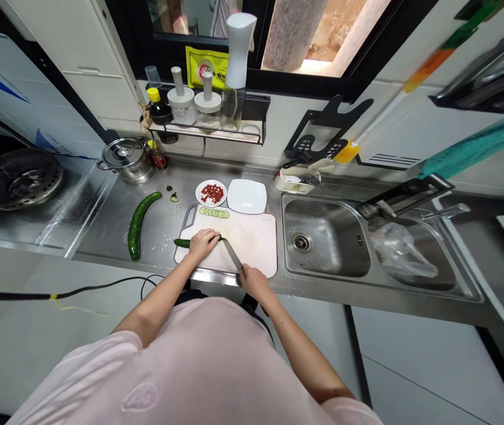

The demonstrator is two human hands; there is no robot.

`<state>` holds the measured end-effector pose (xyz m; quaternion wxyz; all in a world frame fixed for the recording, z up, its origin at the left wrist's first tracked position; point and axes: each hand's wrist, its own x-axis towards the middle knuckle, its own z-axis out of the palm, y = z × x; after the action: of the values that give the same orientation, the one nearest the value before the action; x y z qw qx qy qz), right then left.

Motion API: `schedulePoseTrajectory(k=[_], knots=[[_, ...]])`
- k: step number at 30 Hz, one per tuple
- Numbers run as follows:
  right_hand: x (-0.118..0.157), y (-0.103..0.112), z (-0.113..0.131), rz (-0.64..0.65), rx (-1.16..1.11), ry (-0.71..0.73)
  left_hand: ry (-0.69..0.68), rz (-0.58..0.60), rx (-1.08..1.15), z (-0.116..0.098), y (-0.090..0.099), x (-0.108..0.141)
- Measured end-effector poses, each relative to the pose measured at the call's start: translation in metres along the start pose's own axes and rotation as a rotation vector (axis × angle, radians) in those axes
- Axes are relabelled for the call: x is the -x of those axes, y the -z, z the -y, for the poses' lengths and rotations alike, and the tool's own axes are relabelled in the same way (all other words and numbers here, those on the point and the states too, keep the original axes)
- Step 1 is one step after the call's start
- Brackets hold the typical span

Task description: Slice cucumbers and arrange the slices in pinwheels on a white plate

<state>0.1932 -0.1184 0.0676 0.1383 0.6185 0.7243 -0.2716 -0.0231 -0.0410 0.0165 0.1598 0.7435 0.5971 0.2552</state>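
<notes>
Cucumber piece (184, 242), dark green and glossy, lies lengthwise on a white plastic cutting board (254, 245), held down by the left hand (202, 243). The left fingers (210, 238) sit close together, curled over the rind and pressing on it, and the dark green piece extends past them to the left. The right hand (253, 282) wraps its fingers tightly around a steel kitchen knife (232, 255), hiding the handle. Its narrow, smooth blade slants away from that fist, and its tip meets the cucumber just beside the left fingertips. Beyond the fingers, thin, pale round slices (214, 213) overlap in a row on the board. Farther left, a whole bumpy cucumber (135, 225) curves across the brushed steel counter (101, 236). Ahead of the fingers, a small round plate (203, 193) holds shredded red food, beside a square white plate (246, 196).
</notes>
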Motion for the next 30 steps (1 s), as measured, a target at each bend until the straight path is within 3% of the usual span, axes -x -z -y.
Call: schedulePoseTrajectory(k=[7, 14, 17, 23, 30], knots=[[0.002, 0.017, -0.013, -0.092, 0.097, -0.126, 0.022, 0.003, -0.009, -0.004, 0.006, 0.000], [-0.004, 0.028, -0.024, -0.362, 0.110, -0.184, 0.090, -0.068, 0.058, -0.005, 0.016, -0.005], [-0.007, 0.027, -0.026, -0.414, 0.103, -0.190, 0.112, -0.097, 0.111, -0.012, 0.021, -0.013], [-0.008, 0.023, -0.029, -0.445, 0.121, -0.158, -0.006, 0.062, 0.140, -0.030, 0.024, -0.029], [-0.006, 0.019, -0.035, -0.431, 0.138, -0.138, -0.085, 0.222, 0.153, -0.036, 0.022, -0.042]])
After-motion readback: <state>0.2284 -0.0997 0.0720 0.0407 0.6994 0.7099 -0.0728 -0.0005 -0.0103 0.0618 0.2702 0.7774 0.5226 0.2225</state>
